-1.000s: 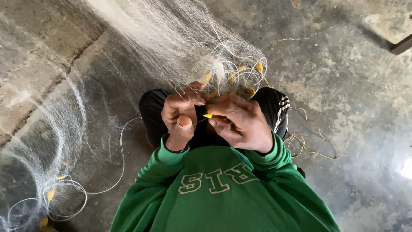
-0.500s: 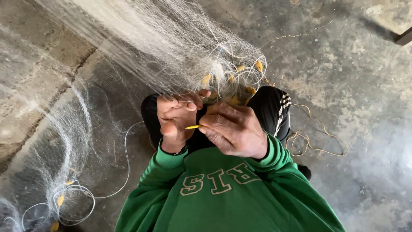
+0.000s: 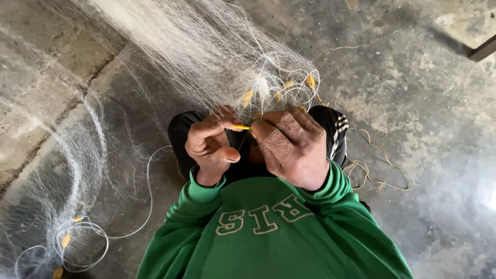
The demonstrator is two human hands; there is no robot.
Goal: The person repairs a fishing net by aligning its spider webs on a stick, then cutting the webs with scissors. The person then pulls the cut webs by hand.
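Note:
Both my hands meet above my knees, close together. My left hand (image 3: 211, 145) is closed, pinching the fine white fishing net (image 3: 206, 62) and one end of a thin yellow netting needle (image 3: 241, 127). My right hand (image 3: 292, 146) grips the needle's other end, knuckles up. Just beyond my fingers lies a bundle of white cord loops with small yellow floats (image 3: 281, 88). The net fans up and away to the upper left. Green sleeves cover both wrists.
I sit on a rough concrete floor (image 3: 423, 103). Another coil of white cord with yellow floats (image 3: 72, 240) lies at the lower left under loose net. A tan string (image 3: 380, 165) trails to the right of my knee. A dark bar (image 3: 483, 49) crosses the upper right corner.
My hands have stayed together at the net, shifting slightly. The yellow needle has moved from pointing out of my right hand to lying level between both hands.

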